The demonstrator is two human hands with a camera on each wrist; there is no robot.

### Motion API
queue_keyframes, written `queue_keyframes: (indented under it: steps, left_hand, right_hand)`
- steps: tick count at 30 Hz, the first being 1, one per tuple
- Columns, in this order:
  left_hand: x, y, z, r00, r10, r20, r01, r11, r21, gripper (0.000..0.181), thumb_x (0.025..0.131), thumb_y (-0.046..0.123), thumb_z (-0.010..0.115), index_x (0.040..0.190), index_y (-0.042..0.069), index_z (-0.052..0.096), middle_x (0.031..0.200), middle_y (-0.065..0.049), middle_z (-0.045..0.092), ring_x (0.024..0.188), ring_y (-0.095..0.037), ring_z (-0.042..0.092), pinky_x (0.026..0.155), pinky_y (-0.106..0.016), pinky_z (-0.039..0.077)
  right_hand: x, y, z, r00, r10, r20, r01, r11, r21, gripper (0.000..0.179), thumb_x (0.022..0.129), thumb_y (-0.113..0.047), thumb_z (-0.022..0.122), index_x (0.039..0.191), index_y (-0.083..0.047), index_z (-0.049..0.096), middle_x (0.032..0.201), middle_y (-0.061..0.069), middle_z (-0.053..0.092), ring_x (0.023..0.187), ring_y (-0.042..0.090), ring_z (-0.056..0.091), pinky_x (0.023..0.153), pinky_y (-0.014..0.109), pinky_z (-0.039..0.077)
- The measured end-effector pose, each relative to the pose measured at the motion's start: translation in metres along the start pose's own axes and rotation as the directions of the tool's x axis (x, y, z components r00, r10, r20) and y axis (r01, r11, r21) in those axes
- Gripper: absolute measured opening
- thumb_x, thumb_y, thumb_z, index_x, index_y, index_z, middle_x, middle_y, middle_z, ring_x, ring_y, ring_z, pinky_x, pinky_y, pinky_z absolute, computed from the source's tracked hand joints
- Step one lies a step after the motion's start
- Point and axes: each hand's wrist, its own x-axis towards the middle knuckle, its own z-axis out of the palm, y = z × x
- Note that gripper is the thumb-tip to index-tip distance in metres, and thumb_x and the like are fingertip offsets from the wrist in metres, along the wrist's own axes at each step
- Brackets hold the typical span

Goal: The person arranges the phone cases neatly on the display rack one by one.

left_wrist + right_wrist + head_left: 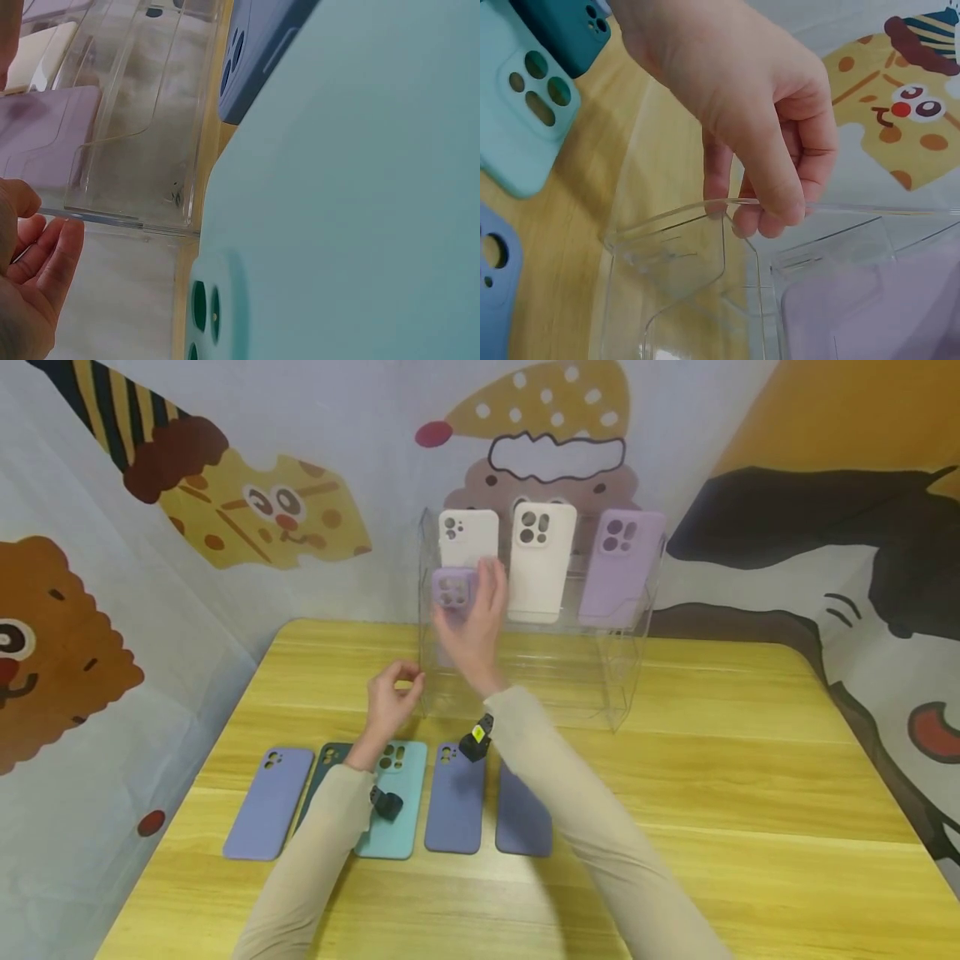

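Observation:
My right hand (476, 635) holds a lilac phone case (452, 592) by its sides, at the left of the clear acrylic display stand (555, 677). The case leans in the tier below a white phone case (468, 535), hiding that one's lower part. My left hand (390, 706) pinches the upright left side panel of the stand between thumb and fingers, as both wrist views show. In the left wrist view the lilac case (52, 142) lies behind the clear front lip. A cream phone case (536, 568) and another lilac phone case (621, 568) stand along the top tier.
Along the table (720, 843) in front of the stand lie a periwinkle case (270, 806), a dark green case (330, 760), a mint case (405, 827) and two slate-blue cases (455, 814). My sleeves partly cover several. A cartoon-print cloth (337, 410) hangs behind.

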Motion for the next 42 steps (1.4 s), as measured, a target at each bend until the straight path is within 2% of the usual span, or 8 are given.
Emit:
queue_keyframes:
  steps: [6, 17, 28, 33, 37, 42]
  left_hand:
    - [0.0, 0.002, 0.0, 1.0, 0.001, -0.005, -0.001, 1.0, 0.006, 0.008, 0.084, -0.003, 0.062, 0.091, -0.008, 0.062, 0.085, -0.021, 0.066, 0.08, -0.033, 0.066, 0.06, -0.035, 0.059]
    - [-0.001, 0.005, 0.0, 1.0, -0.008, -0.011, 0.008, 1.0, 0.004, 0.008, 0.084, -0.004, 0.063, 0.09, -0.009, 0.061, 0.084, -0.022, 0.065, 0.08, -0.034, 0.065, 0.06, -0.035, 0.059]
    - [-0.002, 0.004, 0.001, 1.0, -0.012, -0.017, 0.013, 1.0, 0.006, 0.009, 0.083, -0.003, 0.064, 0.09, -0.008, 0.062, 0.085, -0.021, 0.066, 0.08, -0.034, 0.065, 0.061, -0.036, 0.059]
    - [-0.002, 0.004, 0.001, 1.0, -0.013, -0.02, 0.013, 1.0, 0.009, 0.009, 0.083, -0.003, 0.065, 0.09, -0.008, 0.062, 0.085, -0.021, 0.066, 0.079, -0.033, 0.065, 0.06, -0.036, 0.059]
    - [-0.002, 0.004, 0.001, 1.0, -0.02, -0.017, 0.02, 1.0, 0.001, 0.009, 0.083, -0.003, 0.065, 0.09, -0.008, 0.062, 0.085, -0.021, 0.066, 0.08, -0.033, 0.065, 0.06, -0.036, 0.059]
    - [-0.001, 0.003, 0.001, 1.0, -0.018, -0.02, 0.018, 1.0, 0.005, 0.008, 0.083, -0.003, 0.064, 0.09, -0.008, 0.062, 0.085, -0.021, 0.066, 0.079, -0.033, 0.065, 0.06, -0.036, 0.059]
  right_hand:
    - [-0.007, -0.002, -0.018, 0.998, 0.048, 0.037, -0.049, 0.998, 0.037, 0.075, 0.073, -0.005, 0.072, 0.135, 0.011, 0.032, 0.141, 0.031, 0.025, 0.135, 0.032, 0.024, 0.115, 0.037, 0.019]
    - [-0.029, -0.002, -0.052, 0.989, 0.08, 0.128, -0.097, 0.987, 0.132, 0.071, 0.076, -0.007, 0.073, 0.133, 0.012, 0.036, 0.139, 0.029, 0.03, 0.134, 0.031, 0.028, 0.115, 0.039, 0.021]
    - [-0.061, -0.004, -0.082, 0.971, 0.16, 0.18, -0.184, 0.975, 0.127, 0.066, 0.075, -0.004, 0.073, 0.13, 0.012, 0.04, 0.136, 0.029, 0.036, 0.129, 0.037, 0.035, 0.111, 0.046, 0.027]
    - [-0.08, -0.006, -0.097, 0.935, 0.267, 0.236, -0.299, 0.947, 0.115, 0.063, 0.078, -0.007, 0.072, 0.13, 0.01, 0.042, 0.135, 0.026, 0.039, 0.126, 0.037, 0.038, 0.108, 0.048, 0.032]
    - [-0.09, -0.005, -0.109, 0.891, 0.349, 0.292, -0.39, 0.916, 0.096, 0.061, 0.079, -0.01, 0.072, 0.13, 0.008, 0.044, 0.133, 0.024, 0.043, 0.122, 0.036, 0.041, 0.101, 0.05, 0.038]
    - [-0.101, 0.0, -0.123, 0.843, 0.396, 0.364, -0.443, 0.895, 0.051, 0.063, 0.078, -0.012, 0.073, 0.13, 0.009, 0.044, 0.132, 0.025, 0.044, 0.121, 0.036, 0.043, 0.097, 0.054, 0.041]
